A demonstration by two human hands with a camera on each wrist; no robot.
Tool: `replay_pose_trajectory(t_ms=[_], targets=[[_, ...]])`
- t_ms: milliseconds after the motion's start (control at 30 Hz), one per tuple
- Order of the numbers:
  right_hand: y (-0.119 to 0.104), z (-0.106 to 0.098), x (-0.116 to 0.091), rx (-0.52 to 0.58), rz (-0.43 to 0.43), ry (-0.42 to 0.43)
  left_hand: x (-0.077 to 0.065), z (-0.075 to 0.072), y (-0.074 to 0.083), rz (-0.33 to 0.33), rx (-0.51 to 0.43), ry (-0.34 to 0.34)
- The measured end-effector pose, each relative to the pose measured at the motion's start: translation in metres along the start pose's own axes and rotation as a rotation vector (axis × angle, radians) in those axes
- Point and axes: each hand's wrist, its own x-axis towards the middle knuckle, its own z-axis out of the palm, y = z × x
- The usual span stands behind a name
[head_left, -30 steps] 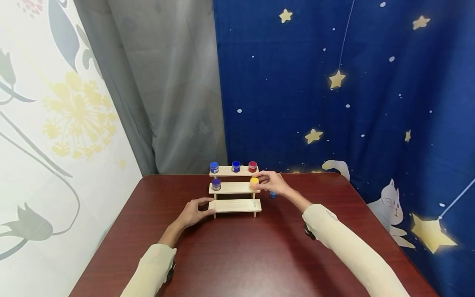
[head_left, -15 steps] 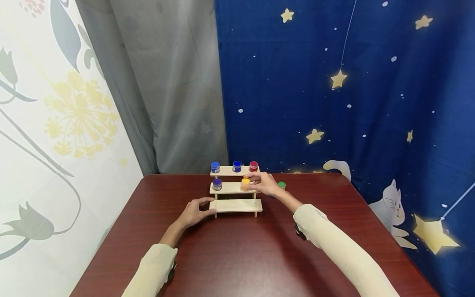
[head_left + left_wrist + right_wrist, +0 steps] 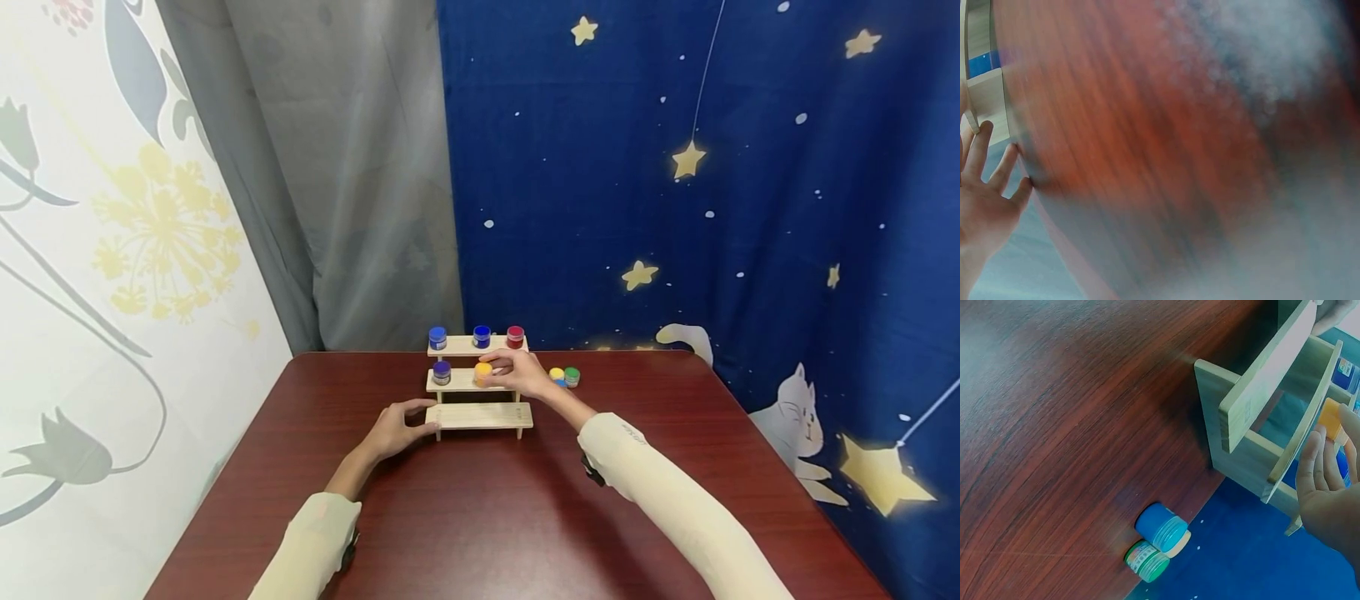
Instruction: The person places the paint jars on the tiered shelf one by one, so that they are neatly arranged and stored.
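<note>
A three-tier wooden display stand (image 3: 480,416) stands toward the table's back edge. My left hand (image 3: 390,429) holds the left end of its lowest step between thumb and fingers; the other fingers spread beside it in the left wrist view. My right hand (image 3: 522,373) pinches a small yellow-orange paint jar (image 3: 483,374) at the middle of the second step. To its left on that step sits a purple paint jar (image 3: 442,372). Along the top step are a blue jar (image 3: 437,337), a dark blue jar (image 3: 482,337) and a red jar (image 3: 515,337).
Right of the stand, on the dark red-brown table (image 3: 465,517), a green jar (image 3: 572,377), a yellow jar (image 3: 557,374) and a blue jar (image 3: 1161,526) stand close together, partly behind my right wrist. A blue star-patterned curtain (image 3: 570,208) hangs behind the table.
My right hand has moved left along the second step with the yellow-orange jar, from its right end to its middle. The yellow and green jars on the table have come into sight. My left hand stays put.
</note>
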Motion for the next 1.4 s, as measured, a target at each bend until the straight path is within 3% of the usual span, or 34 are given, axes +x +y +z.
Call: replay_pose_trajectory(t_ms=[1000,1400], targets=[[-0.0047,0.0104,0.0097,0.013,0.049,-0.011,0.0017,0.0002,0.0007,-0.009,-0.003,-0.001],[-0.0048,0.0092,0.0061,0.032,0.019,-0.014,0.002,0.0008,-0.0007,-0.008,-0.007,-0.001]])
